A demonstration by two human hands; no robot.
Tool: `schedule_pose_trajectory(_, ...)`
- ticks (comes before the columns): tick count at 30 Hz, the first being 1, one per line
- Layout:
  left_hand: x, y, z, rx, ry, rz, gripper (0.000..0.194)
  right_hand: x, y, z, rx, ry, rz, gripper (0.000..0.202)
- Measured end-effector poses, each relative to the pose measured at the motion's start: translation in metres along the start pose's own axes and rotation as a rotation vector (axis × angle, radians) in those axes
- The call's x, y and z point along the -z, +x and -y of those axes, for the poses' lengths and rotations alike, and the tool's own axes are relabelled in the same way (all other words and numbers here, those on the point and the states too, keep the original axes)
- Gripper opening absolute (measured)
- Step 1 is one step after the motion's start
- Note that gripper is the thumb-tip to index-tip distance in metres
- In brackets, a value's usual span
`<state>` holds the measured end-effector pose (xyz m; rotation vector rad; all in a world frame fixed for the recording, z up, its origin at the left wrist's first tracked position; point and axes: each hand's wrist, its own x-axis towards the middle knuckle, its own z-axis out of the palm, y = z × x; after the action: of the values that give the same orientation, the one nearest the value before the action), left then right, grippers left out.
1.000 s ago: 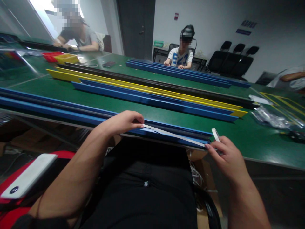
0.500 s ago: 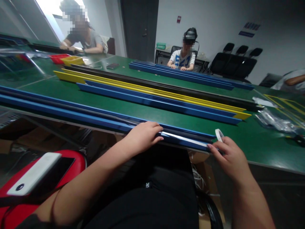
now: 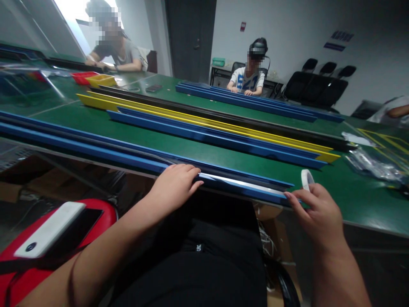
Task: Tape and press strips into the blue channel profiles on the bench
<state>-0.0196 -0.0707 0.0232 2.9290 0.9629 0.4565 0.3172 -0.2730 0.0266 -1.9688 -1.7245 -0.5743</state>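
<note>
A long blue channel-shaped strip [image 3: 96,150] lies along the table's near edge, with a dark band along its groove. My left hand [image 3: 175,184] is closed over the strip's near side, fingers on top and thumb at the front. From there a narrow white length of tape [image 3: 243,184] stretches along the channel to my right hand [image 3: 321,213]. In my right hand, at the channel's right end, is a roll of white tape [image 3: 306,179], standing above the fingers. Thumb and forefinger pinch close to where the tape meets the channel.
On the green table [image 3: 217,160], blue strips [image 3: 207,134], a yellow strip [image 3: 223,128] and a black strip [image 3: 271,122] lie farther back. Clear plastic bags [image 3: 370,164] are at right. A red stool [image 3: 102,217] holds a phone [image 3: 76,232]. Two people sit across the table.
My left hand has slid left along the blue channel. My right hand has shifted right with the tape roll, and a longer length of white tape shows between them.
</note>
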Motion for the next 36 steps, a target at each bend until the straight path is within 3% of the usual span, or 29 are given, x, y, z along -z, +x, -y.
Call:
schedule_pose_trajectory(6, -0.004, -0.001, 0.028, 0.070, 0.064, 0.010, 0.040, 0.003, -0.001, 0.002, 0.011, -0.003, -0.020, 0.020)
schedule_pose_trajectory(18, -0.003, 0.000, 0.076, 0.141, 0.056, 0.086, 0.056, 0.000, -0.004, -0.004, -0.050, 0.015, 0.056, 0.028)
schedule_pose_trajectory(29, -0.009, 0.003, 0.076, 0.034, 0.041, 0.084, 0.051, -0.004, -0.008, -0.005, -0.040, 0.038, 0.060, 0.027)
schedule_pose_trajectory(36, -0.002, 0.001, 0.062, 0.025, -0.075, 0.064, 0.044, -0.005, -0.010, -0.005, -0.047, 0.045, 0.062, 0.026)
